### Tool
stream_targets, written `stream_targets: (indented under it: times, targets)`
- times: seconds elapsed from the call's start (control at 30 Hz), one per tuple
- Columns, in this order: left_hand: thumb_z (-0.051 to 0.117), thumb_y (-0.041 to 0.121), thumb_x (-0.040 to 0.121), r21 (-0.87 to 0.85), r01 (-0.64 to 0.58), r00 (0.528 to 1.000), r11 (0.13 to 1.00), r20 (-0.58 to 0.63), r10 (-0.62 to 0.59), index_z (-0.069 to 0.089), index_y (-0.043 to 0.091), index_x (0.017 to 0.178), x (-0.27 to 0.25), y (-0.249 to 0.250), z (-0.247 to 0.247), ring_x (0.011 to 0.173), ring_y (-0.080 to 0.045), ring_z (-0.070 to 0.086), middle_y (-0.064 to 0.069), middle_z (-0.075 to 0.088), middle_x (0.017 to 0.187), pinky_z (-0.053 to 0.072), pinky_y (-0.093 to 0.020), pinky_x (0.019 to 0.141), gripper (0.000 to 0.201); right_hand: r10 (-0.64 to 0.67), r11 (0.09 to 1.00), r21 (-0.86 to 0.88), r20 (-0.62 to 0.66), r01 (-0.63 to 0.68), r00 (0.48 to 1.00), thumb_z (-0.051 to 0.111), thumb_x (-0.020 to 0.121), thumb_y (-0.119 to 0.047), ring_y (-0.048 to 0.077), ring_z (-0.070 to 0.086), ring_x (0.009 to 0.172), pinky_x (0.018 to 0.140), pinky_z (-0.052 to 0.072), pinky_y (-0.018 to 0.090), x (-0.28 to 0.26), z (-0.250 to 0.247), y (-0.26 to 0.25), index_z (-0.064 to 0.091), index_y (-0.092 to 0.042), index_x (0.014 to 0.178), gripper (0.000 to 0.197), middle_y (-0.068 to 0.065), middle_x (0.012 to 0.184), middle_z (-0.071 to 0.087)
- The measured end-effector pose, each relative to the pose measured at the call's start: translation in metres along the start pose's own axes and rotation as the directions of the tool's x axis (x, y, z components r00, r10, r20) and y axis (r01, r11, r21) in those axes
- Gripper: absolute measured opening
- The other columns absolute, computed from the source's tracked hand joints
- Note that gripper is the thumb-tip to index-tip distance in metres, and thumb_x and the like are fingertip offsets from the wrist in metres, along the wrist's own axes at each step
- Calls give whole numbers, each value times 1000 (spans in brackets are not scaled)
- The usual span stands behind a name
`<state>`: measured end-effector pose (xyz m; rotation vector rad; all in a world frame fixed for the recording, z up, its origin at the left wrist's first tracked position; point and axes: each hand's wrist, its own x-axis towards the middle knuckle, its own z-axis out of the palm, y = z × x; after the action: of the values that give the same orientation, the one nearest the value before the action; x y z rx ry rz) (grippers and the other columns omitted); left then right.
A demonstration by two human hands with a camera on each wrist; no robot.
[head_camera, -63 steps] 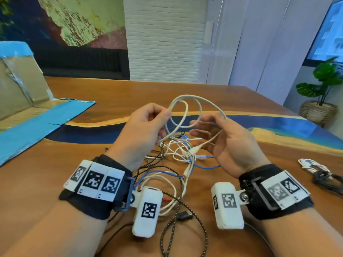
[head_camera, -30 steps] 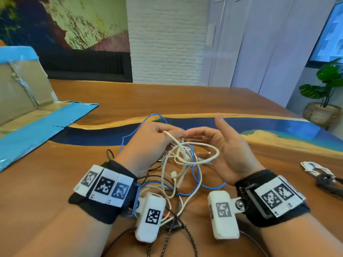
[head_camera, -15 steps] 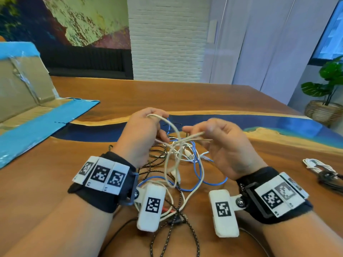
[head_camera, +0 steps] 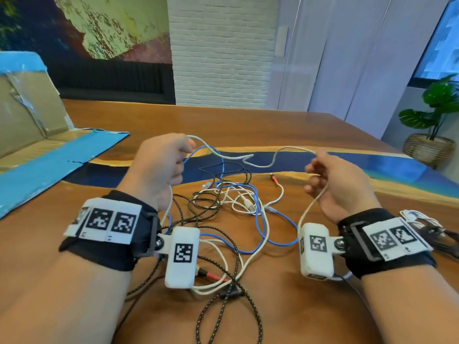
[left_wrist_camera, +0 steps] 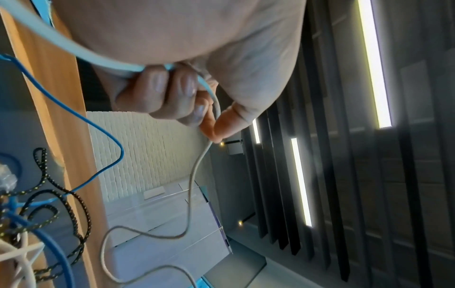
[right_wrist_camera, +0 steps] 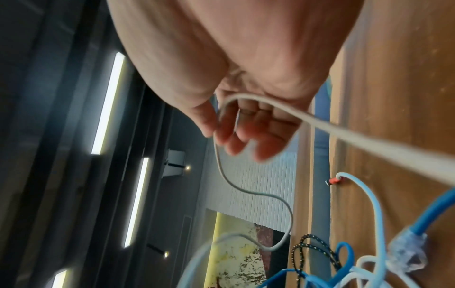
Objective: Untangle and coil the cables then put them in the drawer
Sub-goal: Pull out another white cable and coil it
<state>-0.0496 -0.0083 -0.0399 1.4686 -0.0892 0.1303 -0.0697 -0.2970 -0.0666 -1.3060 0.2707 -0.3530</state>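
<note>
Head view: tangled cables [head_camera: 231, 207] on table [head_camera: 323, 125] between wrists. Left hand [head_camera: 159, 170] fisted, fingers [left_wrist_camera: 157, 91] curled round white cable [head_camera: 260, 162]; right hand [head_camera: 340, 182] pinches its other stretch, remaining fingers loosely spread. Cardboard box [head_camera: 27, 120] far left.

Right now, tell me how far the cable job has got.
Done: one white bundle and a black one lie by the right wrist, seemingly coiled. In hand: the left hand grips and the right hand pinches a pale grey cable, stretched between them. Left: the blue, braided black and white cables remain tangled on the table. No drawer shows.
</note>
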Motion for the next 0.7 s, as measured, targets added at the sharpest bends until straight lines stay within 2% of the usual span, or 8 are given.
stream_targets:
  times: [0.07,0.13,0.2,0.3,0.37,0.47,0.57,0.7]
  targets:
    - [53,15,92,32,3,997,999,71,-5,64,13,89,-5,0,8,53,-13,18,4,31,66,12,-32,52,12,-59,972,-223,46,67,997,58,102,-28,15,64,90,76,52,35,-5,8,2,71,-19,107,17,1,107,71]
    - [49,20,98,44,-7,988,999,156,0,70,10,94,-8,-1,11,53,-12,23,4,37,65,18,-31,53,24,-151,883,-439,67,165,986,61,101,-28,15,53,131,101,42,35,-10,10,1,60,-24,139,38,-5,142,59]
    - [45,22,103,106,-61,968,992,249,33,74,8,96,-12,0,14,53,-13,26,2,40,66,21,-30,54,33,-284,780,-542,140,313,949,63,99,-30,4,37,141,106,31,21,-20,13,-3,46,-29,150,54,-10,154,44]
    - [46,20,105,186,-110,916,976,399,28,77,6,96,-21,-1,24,54,-13,29,-2,39,67,17,-35,57,35,-421,674,-491,360,553,833,68,95,-31,-9,38,136,98,29,0,-39,29,-6,50,-39,145,53,-20,148,49]
    - [49,17,104,220,-101,886,970,463,-12,75,5,89,-26,-2,29,51,-11,29,-3,36,65,18,-31,54,32,-365,683,-427,503,592,784,73,92,-33,-3,53,128,106,40,15,-46,40,1,61,-36,136,46,-16,134,63]
    - [55,22,102,266,-93,882,959,469,-45,67,9,80,-26,-1,28,49,-13,27,-2,33,59,23,-26,50,28,-281,729,-385,585,565,761,74,92,-28,7,69,78,75,57,36,-51,46,8,78,-25,95,6,-2,84,76]
    - [62,35,98,319,-84,887,944,456,-75,62,13,73,-22,0,20,49,-13,29,1,34,57,26,-29,54,34,-367,765,-340,468,547,804,66,97,-17,11,64,61,65,52,28,-45,40,1,76,-19,81,19,1,60,65]
    - [55,33,104,278,-98,871,955,488,-52,68,12,80,-20,-3,19,55,-15,46,0,45,60,41,-27,57,34,-360,914,-125,187,386,914,60,101,-15,21,57,48,59,56,34,-34,30,-7,76,-14,99,16,4,59,61]
